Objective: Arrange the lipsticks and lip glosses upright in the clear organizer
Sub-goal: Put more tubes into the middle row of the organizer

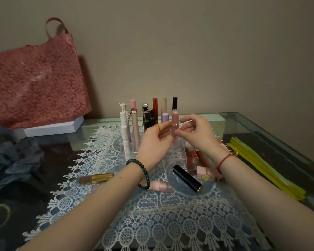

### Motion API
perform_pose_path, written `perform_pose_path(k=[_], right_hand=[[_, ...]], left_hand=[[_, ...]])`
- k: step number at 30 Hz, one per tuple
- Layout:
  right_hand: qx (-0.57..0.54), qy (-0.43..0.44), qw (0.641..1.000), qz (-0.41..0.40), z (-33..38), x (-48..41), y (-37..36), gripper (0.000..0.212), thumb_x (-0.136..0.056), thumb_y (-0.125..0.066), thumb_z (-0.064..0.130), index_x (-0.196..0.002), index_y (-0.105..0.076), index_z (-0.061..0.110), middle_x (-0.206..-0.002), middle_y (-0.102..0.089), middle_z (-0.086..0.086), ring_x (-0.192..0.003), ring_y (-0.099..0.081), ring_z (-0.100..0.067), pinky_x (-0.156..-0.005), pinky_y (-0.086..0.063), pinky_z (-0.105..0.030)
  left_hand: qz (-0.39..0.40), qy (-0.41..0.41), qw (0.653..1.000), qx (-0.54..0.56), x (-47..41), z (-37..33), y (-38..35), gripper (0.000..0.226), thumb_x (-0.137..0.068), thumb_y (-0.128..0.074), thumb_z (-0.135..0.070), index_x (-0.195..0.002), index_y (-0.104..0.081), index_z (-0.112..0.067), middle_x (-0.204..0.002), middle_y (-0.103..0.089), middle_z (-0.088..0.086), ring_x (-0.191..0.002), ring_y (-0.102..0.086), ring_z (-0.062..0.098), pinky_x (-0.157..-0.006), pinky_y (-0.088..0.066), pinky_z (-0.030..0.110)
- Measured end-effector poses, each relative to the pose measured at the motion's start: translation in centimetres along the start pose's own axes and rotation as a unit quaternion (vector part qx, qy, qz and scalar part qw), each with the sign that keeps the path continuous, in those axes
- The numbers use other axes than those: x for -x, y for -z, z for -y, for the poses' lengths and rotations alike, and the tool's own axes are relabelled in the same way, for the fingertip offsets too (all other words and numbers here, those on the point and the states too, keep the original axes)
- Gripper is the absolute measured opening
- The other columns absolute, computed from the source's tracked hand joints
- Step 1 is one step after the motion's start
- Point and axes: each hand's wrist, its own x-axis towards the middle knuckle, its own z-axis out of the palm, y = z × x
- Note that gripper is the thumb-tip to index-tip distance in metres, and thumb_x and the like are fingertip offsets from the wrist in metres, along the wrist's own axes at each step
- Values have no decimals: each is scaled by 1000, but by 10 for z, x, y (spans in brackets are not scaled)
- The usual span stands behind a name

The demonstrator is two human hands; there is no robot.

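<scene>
Pink lip gloss [175, 124]: where is it?

Upright in a right-hand compartment of the clear organizer [179, 157], which sits on the lace mat [152, 214] on the glass desk [261, 134].

And the hands?

One on each side of it. The left hand [155, 142] has its fingers [164, 128] nearly straight, tips against the tube. The right hand [198, 134] has loosely curled fingers [185, 131] meeting the tube's other side. Whether they pinch it, I cannot tell.

What else stands in the organizer?

White tubes [124, 127] on the left. Further back are a red tube [155, 105], a beige tube [163, 105], a black tube [174, 103] and a lilac-capped tube [165, 117].

What lies flat?

A dark lipstick [188, 179] and a gold-capped gloss [95, 178] lie on the mat near the organizer's front. A pink tube [161, 186] lies under the left wrist. Reddish glosses [193, 156] lie just right of the organizer.
</scene>
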Motion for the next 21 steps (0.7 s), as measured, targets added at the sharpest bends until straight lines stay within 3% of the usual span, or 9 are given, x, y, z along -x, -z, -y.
perform_pose_path(k=[4,9,15,21], right_hand=[[-15,-5,1000,-16,6,0,19,28,-69,-77,17,-90,-58,20,-78,-65,-4,-65,-57,-10,-63,-46,-22],[20,-11,1000,-7,9,6,48,30,-71,-76,19,-97,-60,18,-79,-65,1,-68,-59,-9,-61,-46,-19],[70,-49,993,79,1,25,54,28,-72,-75,16,-96,-62,19,-79,-66,2,-73,-62,-9,-67,-50,-22],[115,-60,984,123,-13,49,34,21,-76,-71,15,-94,-62,21,-74,-65,4,-62,-59,-2,-46,-41,-7]], left_hand=[[5,-5,1000,-13,5,-2,8,43,-86,-47,3,-126,-48,-11,-116,-56,-6,-106,-55,3,-87,-43,8],[8,-24,999,-28,19,-1,30,40,-86,-49,1,-122,-51,-17,-108,-55,-16,-96,-53,-9,-78,-43,2],[-20,-31,998,-57,40,11,67,38,-86,-51,0,-111,-55,-27,-104,-61,-19,-97,-59,-6,-79,-44,4],[-56,-35,985,-159,54,25,105,31,-86,-54,-9,-104,-60,-33,-97,-63,-25,-97,-57,-11,-84,-40,8]])
